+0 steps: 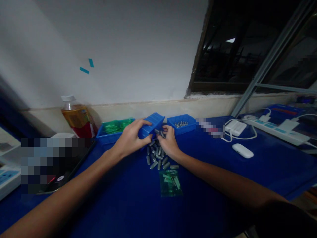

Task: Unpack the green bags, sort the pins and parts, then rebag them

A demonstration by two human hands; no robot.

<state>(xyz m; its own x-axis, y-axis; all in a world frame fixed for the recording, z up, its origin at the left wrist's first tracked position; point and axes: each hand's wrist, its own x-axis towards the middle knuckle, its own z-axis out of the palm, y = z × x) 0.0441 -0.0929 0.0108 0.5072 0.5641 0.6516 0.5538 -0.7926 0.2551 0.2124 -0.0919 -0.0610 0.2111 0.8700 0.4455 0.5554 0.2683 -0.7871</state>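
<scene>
On a blue table, seen from above the person's own arms, a small blue tray is held tipped on its side by the left hand, whose fingers are closed around the tray's left end, the forearm stretched in from the near left corner. From the tray's lowered mouth a heap of small grey metal cylinders lies spilled on the table, just near of the tray and between the two hands. The right hand is cupped at the tray's mouth with its fingers curled among the cylinders; whether any are actually pinched cannot be told. For the emptying to go well, the tray is best kept low and tilted gently, so that the cylinders slide rather than roll off across the table, with the right hand kept as a fence beside the heap. A bottle and a tray of green parts stand to the far left, a clear bag of green parts lies near, another blue tray and a white power strip sit to the right.
</scene>
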